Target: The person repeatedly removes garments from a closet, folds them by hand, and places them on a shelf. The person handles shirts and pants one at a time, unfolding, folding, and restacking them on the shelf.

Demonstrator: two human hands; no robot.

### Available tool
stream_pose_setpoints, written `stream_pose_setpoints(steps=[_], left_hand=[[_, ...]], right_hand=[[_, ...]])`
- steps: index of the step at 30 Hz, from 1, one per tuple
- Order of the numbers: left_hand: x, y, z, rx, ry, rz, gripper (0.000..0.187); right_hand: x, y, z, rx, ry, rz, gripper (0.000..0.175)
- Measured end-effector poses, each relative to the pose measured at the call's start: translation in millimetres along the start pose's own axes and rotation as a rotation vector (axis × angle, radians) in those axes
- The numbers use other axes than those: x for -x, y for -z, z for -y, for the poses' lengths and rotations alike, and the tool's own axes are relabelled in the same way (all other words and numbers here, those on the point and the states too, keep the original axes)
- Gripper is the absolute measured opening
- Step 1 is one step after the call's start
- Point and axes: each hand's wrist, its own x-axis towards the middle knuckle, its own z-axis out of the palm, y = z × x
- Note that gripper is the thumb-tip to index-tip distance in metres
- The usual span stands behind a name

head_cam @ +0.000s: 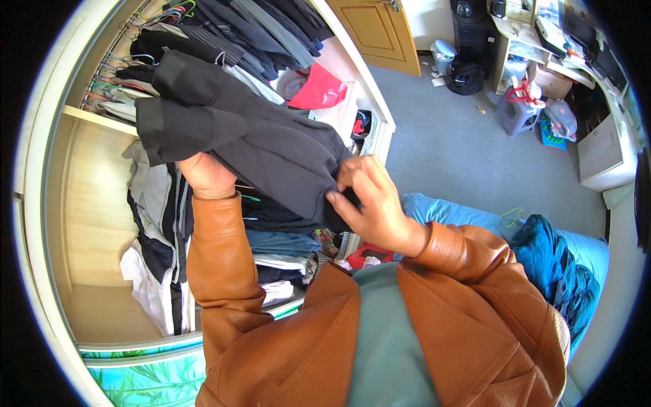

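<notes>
A black cloth garment (274, 147), folded lengthwise, stretches between my two hands in front of an open wardrobe. My left hand (207, 175) is under its wide banded end at the left; the cloth hides most of the fingers. My right hand (374, 203) pinches the other end at the right between thumb and fingers. Beyond the garment, dark and grey clothes (254, 30) hang from a metal wardrobe rod (104, 63) on coloured hangers. More clothes (157, 219) hang in the lower compartment at the left.
Folded jeans (285, 242) lie on a lower shelf. A red bag (320, 89) sits in the wardrobe. At the right, blue bedding (447, 208) carries a crumpled teal cloth (554, 274) and a green hanger (512, 217). Farther off are a grey stool (516, 114), a bin (443, 53) and a wooden door (379, 33).
</notes>
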Motion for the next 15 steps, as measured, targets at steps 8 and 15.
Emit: stream_pose_setpoints(steps=[8,15], left_hand=[[-4,-4,5,-0.33,-0.081,-0.525,0.055],[5,16,3,-0.215,-0.11,-0.402,0.04]], right_hand=[[6,34,47,-0.506,-0.044,0.3,0.027],[-4,41,35,-1.08,-0.764,0.342,0.029]])
